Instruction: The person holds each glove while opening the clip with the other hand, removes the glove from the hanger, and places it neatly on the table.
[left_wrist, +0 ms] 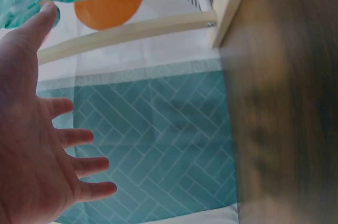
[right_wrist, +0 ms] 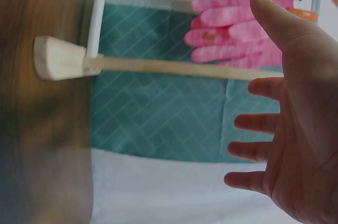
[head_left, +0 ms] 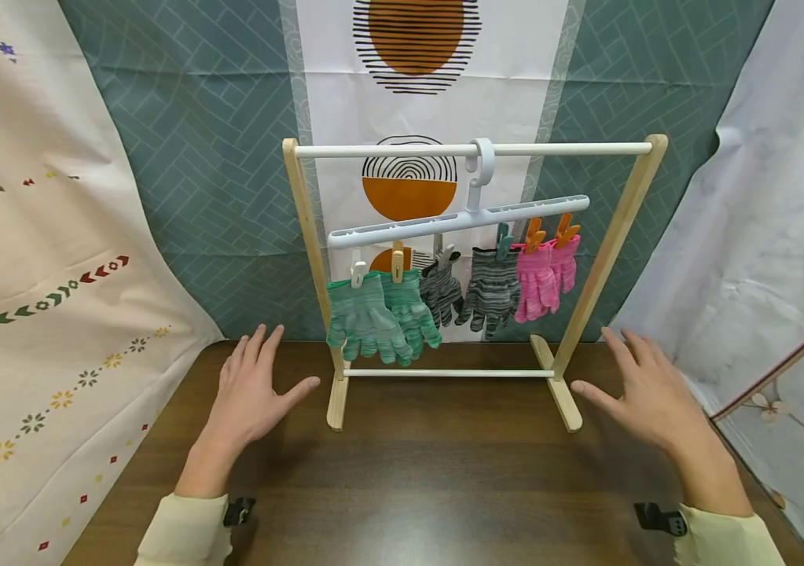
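Note:
My left hand (head_left: 249,393) is held to the left of a small wooden rack (head_left: 313,236), fingers spread, holding nothing. On the other side, my right hand (head_left: 645,393) is likewise spread beside the rack's right foot. From the rack's top bar hangs a pale hanger (head_left: 458,222), tilted with its left end lower. Clothespins hold gloves on it: green gloves (head_left: 369,318) at the left, grey-black striped gloves (head_left: 492,291) in the middle, pink gloves (head_left: 537,287) at the right. An orange clothespin (head_left: 534,236) grips one pink glove; a white clothespin (head_left: 358,271) grips a green one.
The rack stands on a brown wooden table (head_left: 444,472) near its back edge. Behind it hangs a teal patterned cloth (head_left: 211,141) with a white printed strip. Pale cloths drape at the left (head_left: 55,314) and right (head_left: 748,236).

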The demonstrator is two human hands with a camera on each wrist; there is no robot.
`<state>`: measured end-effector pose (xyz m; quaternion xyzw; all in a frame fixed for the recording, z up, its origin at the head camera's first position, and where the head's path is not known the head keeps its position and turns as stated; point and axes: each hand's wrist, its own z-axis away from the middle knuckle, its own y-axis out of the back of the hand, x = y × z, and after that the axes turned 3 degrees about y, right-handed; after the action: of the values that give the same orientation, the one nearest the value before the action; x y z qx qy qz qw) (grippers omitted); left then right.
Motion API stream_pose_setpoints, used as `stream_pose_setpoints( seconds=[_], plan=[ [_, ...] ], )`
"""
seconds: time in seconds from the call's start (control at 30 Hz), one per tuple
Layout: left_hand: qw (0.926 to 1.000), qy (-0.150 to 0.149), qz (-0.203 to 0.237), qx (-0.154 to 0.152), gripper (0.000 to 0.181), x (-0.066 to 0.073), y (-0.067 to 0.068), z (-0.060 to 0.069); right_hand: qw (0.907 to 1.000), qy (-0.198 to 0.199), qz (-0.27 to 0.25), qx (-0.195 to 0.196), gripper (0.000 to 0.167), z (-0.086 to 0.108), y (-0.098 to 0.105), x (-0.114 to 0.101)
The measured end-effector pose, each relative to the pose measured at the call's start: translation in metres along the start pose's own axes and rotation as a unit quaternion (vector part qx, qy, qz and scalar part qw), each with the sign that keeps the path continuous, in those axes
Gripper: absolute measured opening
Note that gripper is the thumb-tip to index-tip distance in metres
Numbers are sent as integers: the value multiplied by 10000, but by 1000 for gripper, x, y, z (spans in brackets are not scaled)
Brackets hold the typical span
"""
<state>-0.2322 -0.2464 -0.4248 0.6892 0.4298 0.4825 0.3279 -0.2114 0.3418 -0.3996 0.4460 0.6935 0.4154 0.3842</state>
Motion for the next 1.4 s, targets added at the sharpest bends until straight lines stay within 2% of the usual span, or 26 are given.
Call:
stream_pose_setpoints(
  seconds=[0.6, 0.9, 1.07, 1.3, 1.4],
  plan=[
    [9956, -401, 770, 344, 103, 36, 9, -12, 9982, 216, -476, -296, 101, -22, 16, -48],
    [9885, -514, 1323, 516, 93, 51, 12, -17, 9967, 280, -606, -462, 101, -33, 22, -66],
    [9792, -574, 1847, 615, 86, 63, 14, -21, 9960, 415, -660, -445, 98, -38, 25, -77],
    [9615, -747, 2541, 730, 74, 80, 16, -30, 9938, 381, -867, -579, 98, -46, 29, -91],
    [9535, -749, 2839, 687, 71, 85, 14, -34, 9932, 452, -910, -560, 98, -50, 30, -97]
  ],
)
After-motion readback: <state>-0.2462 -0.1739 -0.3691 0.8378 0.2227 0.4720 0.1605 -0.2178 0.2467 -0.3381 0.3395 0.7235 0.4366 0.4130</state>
